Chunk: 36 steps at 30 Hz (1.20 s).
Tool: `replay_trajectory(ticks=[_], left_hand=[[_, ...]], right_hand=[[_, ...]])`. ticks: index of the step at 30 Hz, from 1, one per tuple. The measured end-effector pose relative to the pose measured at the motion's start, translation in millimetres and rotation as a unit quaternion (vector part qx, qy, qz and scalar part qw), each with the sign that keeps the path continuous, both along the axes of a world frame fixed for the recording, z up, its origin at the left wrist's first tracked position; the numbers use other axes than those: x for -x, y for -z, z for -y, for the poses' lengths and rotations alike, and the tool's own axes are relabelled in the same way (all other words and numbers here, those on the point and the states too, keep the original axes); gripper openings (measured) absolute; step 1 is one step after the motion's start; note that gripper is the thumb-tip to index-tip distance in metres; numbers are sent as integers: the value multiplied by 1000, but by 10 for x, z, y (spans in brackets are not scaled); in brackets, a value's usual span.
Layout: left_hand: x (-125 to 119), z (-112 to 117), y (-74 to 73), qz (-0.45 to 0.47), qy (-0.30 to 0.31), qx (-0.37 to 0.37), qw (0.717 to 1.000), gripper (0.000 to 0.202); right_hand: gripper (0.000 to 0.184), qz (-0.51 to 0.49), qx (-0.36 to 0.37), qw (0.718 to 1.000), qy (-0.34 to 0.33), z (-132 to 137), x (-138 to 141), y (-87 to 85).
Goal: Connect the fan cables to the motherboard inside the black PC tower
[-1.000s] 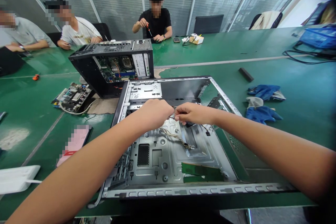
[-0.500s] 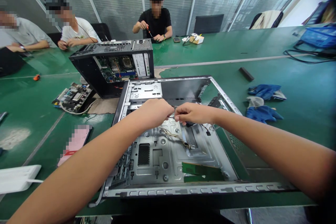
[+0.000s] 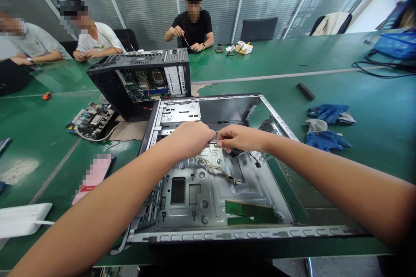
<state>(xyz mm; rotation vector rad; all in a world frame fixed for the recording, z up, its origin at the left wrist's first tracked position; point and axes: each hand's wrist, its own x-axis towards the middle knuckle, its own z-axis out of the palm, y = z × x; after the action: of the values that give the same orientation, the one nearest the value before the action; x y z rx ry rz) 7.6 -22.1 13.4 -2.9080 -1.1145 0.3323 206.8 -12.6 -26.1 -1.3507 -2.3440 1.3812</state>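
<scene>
Over the far part of an open computer case (image 3: 208, 236) lying flat, my two hands meet almost fingertip to fingertip. My left hand (image 3: 196, 138) is closed, its fingertips pinching one end of a thin dark strand that looks like a cable (image 3: 212, 142). The other side of this strand is pinched by my right hand (image 3: 232, 137); most of it is hidden by the fingers. Below them, a twisted bundle of light wires (image 3: 218, 169) rests on the metal floor. A small black connector (image 3: 258, 164) dangles below my right wrist. Green memory modules (image 3: 250, 212) lie inside the case near its front edge.
Behind stands another computer tower (image 3: 139, 82), with a loose motherboard (image 3: 92, 120) at its left. A phone (image 3: 94, 177) and a white power strip (image 3: 24, 218) lie left. Blue gloves (image 3: 326, 138) lie right. Across the table a person (image 3: 192, 26) holds a screwdriver (image 3: 185, 39).
My right hand has shifted very slightly, opening a little more gap between the fingertips. The case and the things in it stay put.
</scene>
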Motion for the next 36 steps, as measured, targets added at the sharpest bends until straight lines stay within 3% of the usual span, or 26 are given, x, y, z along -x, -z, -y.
replay_trajectory(ticks=[12,36], left_hand=[[-24,-1,-8,-2,-33,4,999,20],[-43,19,-22,1,-24,5,1000,14]], right_hand=[[17,-15,5,1000,-27,-1,10,14],[14,1,3,999,-34,-6,18,-6]])
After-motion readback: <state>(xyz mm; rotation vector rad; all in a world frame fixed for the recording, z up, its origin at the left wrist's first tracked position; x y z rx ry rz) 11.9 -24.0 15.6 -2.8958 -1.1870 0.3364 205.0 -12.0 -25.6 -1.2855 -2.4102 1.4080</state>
